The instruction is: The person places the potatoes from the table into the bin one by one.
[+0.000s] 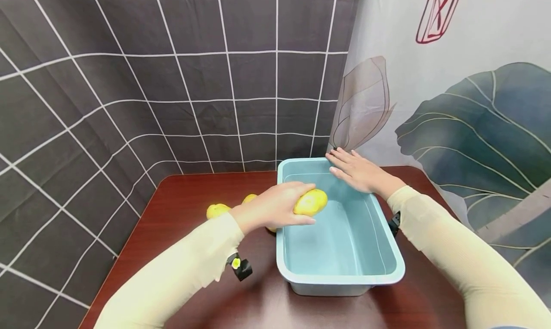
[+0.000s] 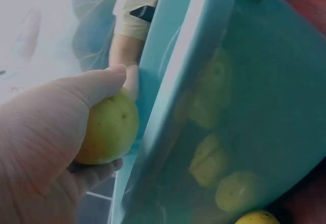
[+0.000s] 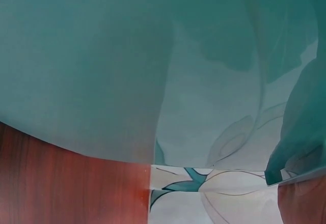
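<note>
My left hand grips a yellow potato over the left side of a light blue plastic basin. In the left wrist view, the thumb and fingers curl round the potato, close beside the basin rim. My right hand lies with straight fingers across the basin's far right corner. Only the basin's glossy outer wall shows in the right wrist view; the right hand is out of sight there.
More yellow potatoes lie on the dark red table left of the basin, partly hidden by the left forearm. The basin wall mirrors several of them in the left wrist view. A dark tiled-pattern curtain hangs behind the table.
</note>
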{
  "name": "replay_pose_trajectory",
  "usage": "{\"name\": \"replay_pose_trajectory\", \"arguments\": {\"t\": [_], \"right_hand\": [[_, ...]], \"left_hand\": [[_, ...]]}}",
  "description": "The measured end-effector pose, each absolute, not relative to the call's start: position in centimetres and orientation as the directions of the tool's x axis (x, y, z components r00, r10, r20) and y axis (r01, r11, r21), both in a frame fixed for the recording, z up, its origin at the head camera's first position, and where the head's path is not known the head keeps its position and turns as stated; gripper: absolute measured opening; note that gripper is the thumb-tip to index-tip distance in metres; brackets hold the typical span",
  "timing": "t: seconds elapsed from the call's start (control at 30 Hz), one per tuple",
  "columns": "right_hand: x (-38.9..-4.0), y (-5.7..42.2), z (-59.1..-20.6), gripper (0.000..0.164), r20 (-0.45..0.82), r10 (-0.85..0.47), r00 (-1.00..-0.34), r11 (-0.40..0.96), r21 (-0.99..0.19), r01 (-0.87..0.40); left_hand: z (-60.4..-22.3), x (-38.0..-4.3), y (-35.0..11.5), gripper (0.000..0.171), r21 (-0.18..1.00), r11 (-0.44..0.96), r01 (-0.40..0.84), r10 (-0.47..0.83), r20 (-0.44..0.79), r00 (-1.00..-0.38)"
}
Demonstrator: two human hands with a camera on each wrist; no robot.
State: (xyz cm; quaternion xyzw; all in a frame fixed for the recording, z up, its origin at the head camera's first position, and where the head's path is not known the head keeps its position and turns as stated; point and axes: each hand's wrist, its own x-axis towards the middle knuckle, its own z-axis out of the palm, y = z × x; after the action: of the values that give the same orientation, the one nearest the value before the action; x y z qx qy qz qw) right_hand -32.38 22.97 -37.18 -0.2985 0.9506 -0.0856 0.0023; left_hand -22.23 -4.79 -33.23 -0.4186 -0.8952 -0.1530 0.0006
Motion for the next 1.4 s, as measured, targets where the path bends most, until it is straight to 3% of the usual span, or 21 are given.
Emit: {"name": "replay_pose_trajectory", "arguments": {"t": [0.23, 0.6, 1.07, 1.4], "right_hand": [[-32.2, 23.0, -37.3, 0.061, 0.044, -0.569, -0.822, 0.807, -0.162, -0.567], [-32.1, 23.3, -37.4, 0.064, 0.030, -0.581, -0.813, 0.798, -0.174, -0.577], [-32.1, 23.1, -37.2, 0.061, 0.031, -0.589, -0.808, 0.794, -0.167, -0.585], [-32.3, 23.1, -37.3, 0.064, 0.028, -0.592, -0.805, 0.793, -0.153, -0.589]], "left_hand": [[-33.1, -23.6, -2.8, 0.075, 0.298, 0.581, 0.757, 0.788, 0.028, -0.616], [-33.0, -25.6, 0.4, 0.054, 0.363, 0.594, 0.718, 0.796, -0.136, -0.590], [-36.0, -28.2, 3.0, 0.071, 0.347, 0.650, 0.676, 0.757, -0.215, -0.617], [-37.7, -29.6, 4.4, 0.073, 0.401, 0.627, 0.668, 0.778, -0.297, -0.553]]}}
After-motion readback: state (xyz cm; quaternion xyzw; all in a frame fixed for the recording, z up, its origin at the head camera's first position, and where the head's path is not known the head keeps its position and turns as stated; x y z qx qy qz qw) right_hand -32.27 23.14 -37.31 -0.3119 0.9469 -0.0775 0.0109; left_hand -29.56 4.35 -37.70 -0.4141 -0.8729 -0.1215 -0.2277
